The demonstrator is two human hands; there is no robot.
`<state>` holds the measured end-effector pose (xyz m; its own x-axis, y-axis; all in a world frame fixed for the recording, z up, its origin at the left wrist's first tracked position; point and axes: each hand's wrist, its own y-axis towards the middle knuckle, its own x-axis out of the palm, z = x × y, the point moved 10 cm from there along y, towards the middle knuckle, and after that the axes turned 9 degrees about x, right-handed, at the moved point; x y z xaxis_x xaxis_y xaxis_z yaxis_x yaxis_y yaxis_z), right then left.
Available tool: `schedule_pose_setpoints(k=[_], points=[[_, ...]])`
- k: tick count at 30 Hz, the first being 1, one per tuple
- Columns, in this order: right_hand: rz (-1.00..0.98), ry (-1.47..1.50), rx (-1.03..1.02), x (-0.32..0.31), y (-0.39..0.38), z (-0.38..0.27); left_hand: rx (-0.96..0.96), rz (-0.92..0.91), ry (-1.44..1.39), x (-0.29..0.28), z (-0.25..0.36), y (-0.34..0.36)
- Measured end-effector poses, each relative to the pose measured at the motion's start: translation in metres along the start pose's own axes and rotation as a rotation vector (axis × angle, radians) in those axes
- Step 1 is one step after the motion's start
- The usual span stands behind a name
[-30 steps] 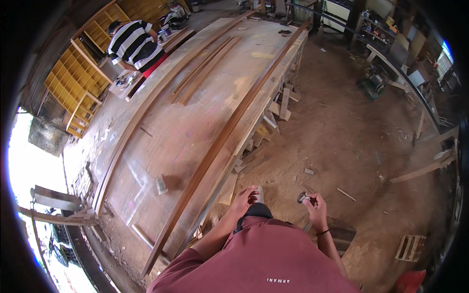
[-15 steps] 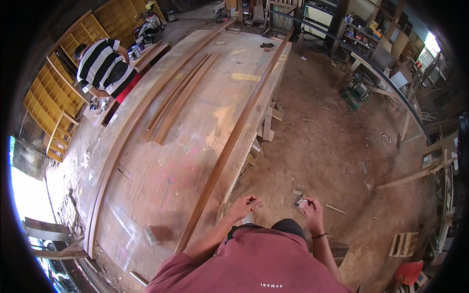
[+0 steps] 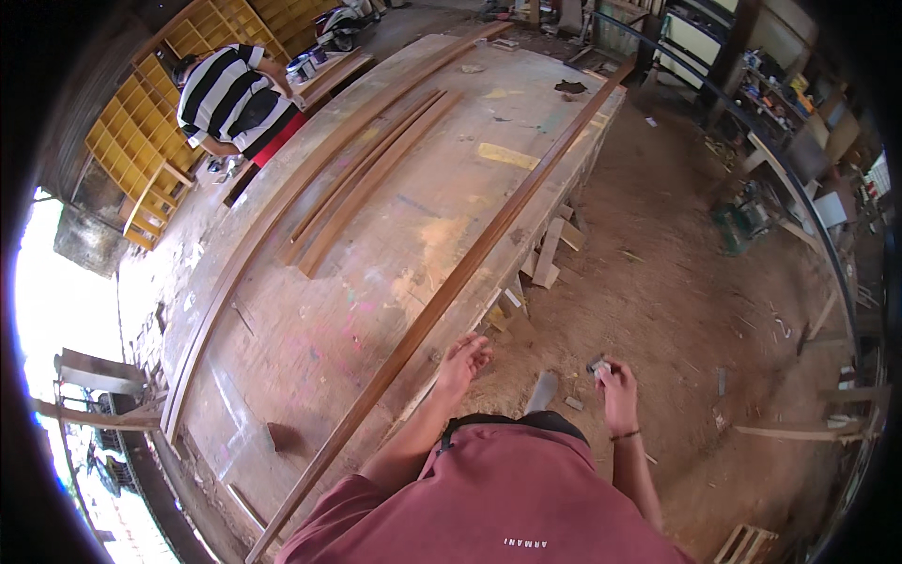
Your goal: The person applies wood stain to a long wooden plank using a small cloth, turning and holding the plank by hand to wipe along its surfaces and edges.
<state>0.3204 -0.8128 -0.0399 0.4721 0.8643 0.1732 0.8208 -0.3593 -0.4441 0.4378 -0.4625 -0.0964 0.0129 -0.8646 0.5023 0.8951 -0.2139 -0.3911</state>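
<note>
My right hand [image 3: 617, 383] pinches a small object [image 3: 598, 366], dark and pale, above the dirt floor [image 3: 648, 282]; I can't tell what it is. My left hand [image 3: 465, 357] is relaxed, its fingers loosely bent with nothing visible in them, near the long wooden strip [image 3: 453, 283] along the table's [image 3: 376, 320] edge. A light, steady pinch seems best for something so small, free fingers clear of rough wood. Farther off, shorter strips [image 3: 383, 182] lie on the table, and a person [image 3: 230, 101] in stripes bends beyond it.
</note>
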Motion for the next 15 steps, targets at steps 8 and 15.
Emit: schedule_pose_setpoints(k=[8, 15], points=[[-0.385, -0.721, -0.342, 0.156, 0.139, -0.139, 0.346, 0.453, -0.356, -0.028, 0.042, 0.053], [-0.553, -0.897, -0.781, 0.317, 0.183, -0.156, 0.404, 0.516, -0.475, -0.036, 0.031, 0.055]])
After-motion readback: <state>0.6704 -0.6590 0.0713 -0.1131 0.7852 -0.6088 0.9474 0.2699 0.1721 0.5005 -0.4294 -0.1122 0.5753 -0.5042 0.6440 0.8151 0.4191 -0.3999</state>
